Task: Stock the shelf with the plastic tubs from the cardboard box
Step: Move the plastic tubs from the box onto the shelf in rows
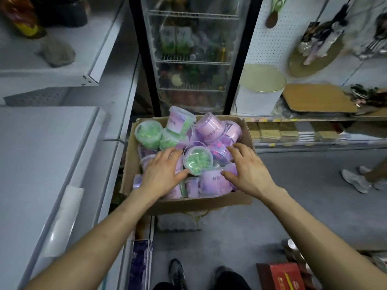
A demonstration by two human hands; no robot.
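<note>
Grey shop floor runs between white metal shelving, and a cardboard box (pixel 188 204) sits on it, piled with plastic tubs. Both hands are down in the box, apart from each other, fingers spread and laid flat over the pile – neither is clasped round anything. The left hand (pixel 161 170) rests on purple-labelled tubs at the left side, its thumb just touching the rim of a clear green-filled tub (pixel 198 160) that lies tilted between the two hands. The right hand (pixel 245 166) lies over the tubs at the right side, its thumb on a purple tub (pixel 213 181) lying on its side near the front wall. Further back in the box another green tub (pixel 148 130) leans against the left flap, and a labelled tub (pixel 180 122) stands highest at the rear.

Left of the box is a bare white shelf (pixel 41 143), with none of the tubs on it. Behind the box stands a glass-door fridge (pixel 192 59) with wire racks – its contents are blurred. To the right a pegboard (pixel 272 38) rises above a round pale-lidded box (pixel 261 80). Another person's sneakers (pixel 354 181) show at the right edge, and the wearer's own dark shoes (pixel 177 273) at the bottom, beside a red carton (pixel 287 277)
</note>
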